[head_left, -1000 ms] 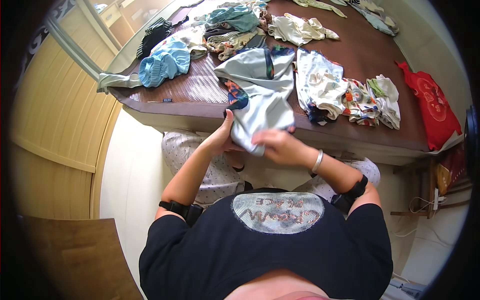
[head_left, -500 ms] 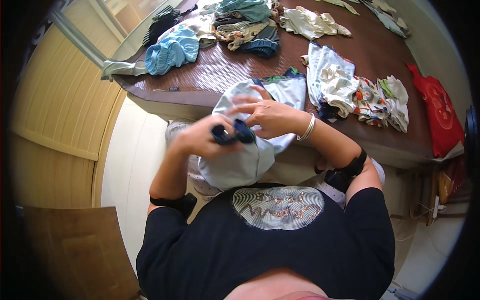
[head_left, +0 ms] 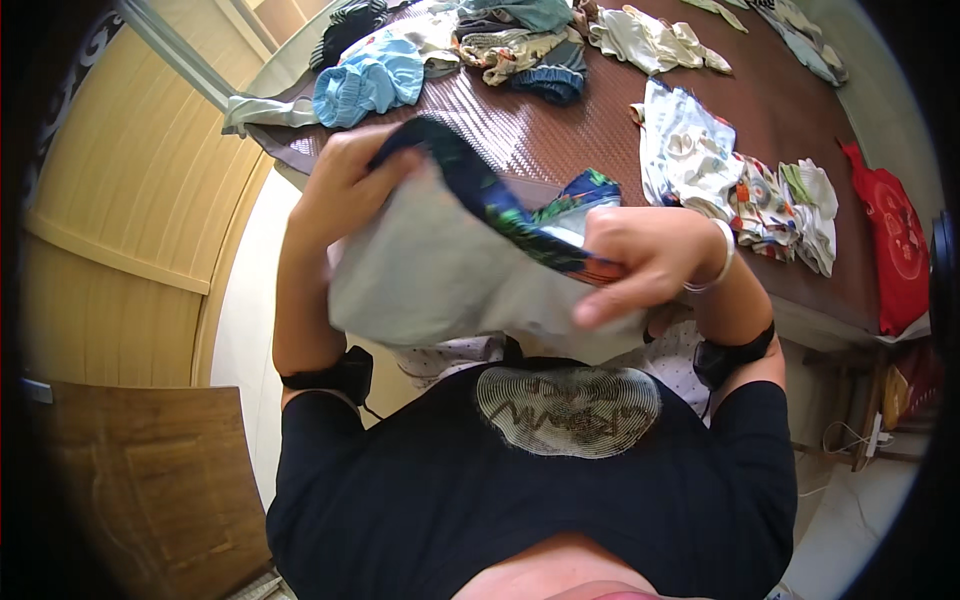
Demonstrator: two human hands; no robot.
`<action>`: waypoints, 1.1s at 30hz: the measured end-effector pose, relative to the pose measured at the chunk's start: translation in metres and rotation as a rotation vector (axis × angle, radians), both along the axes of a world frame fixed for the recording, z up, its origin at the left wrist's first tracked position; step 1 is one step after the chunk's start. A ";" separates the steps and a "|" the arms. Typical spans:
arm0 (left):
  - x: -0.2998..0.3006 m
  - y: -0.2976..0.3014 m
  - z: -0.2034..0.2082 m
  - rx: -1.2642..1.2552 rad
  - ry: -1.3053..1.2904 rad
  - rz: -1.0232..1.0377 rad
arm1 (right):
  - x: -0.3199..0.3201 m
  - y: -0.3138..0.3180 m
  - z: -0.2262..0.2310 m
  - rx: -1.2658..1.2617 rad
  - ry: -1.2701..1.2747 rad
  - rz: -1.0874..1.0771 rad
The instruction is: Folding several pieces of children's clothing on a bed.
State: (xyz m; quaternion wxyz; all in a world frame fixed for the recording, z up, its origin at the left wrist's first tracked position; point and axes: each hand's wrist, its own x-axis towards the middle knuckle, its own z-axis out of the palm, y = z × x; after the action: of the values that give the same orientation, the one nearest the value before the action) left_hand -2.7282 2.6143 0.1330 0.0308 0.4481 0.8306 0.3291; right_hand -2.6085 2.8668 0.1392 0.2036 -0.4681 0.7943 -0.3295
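A pale grey garment [head_left: 430,270] with a dark blue, leafy-patterned band along its upper edge is stretched between my hands over my lap. Its exact kind I cannot make out. At the left end of the band, my left hand [head_left: 350,180] is closed around the cloth, thumb on the near side. My right hand [head_left: 645,260] grips the band's right end with curled fingers, a light bracelet on its wrist. Another patterned edge of the same garment rises behind the right hand. Motion blurs parts of the cloth.
A brown woven mat [head_left: 610,130] covers the bed ahead. On it lie light blue shorts [head_left: 370,82], a mixed clothes pile [head_left: 520,50], cream clothing [head_left: 655,40] and folded white clothes [head_left: 690,150]. A red bag [head_left: 890,240] sits at the right edge. Wooden panels [head_left: 120,250] stand left.
My hands have moved apart, spreading the garment by its patterned edge; before, they were close together over it. The cloth has lifted off the bed edge, and the view has shifted slightly.
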 end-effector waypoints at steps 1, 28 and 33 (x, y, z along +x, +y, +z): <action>-0.004 0.009 -0.007 0.183 0.320 -0.016 | 0.010 0.003 0.006 -0.199 -0.194 -0.070; 0.047 0.042 0.015 -0.092 0.228 -0.050 | 0.037 0.025 -0.010 0.110 0.838 -1.063; 0.032 0.043 0.004 -0.060 0.403 0.222 | 0.056 0.040 0.008 0.235 0.716 -1.164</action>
State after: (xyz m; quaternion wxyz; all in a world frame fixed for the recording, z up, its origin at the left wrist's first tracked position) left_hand -2.6959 2.6569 0.1372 -0.1589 0.4094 0.8736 0.2096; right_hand -2.5524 2.9066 0.1469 -0.2315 -0.0207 0.9649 -0.1220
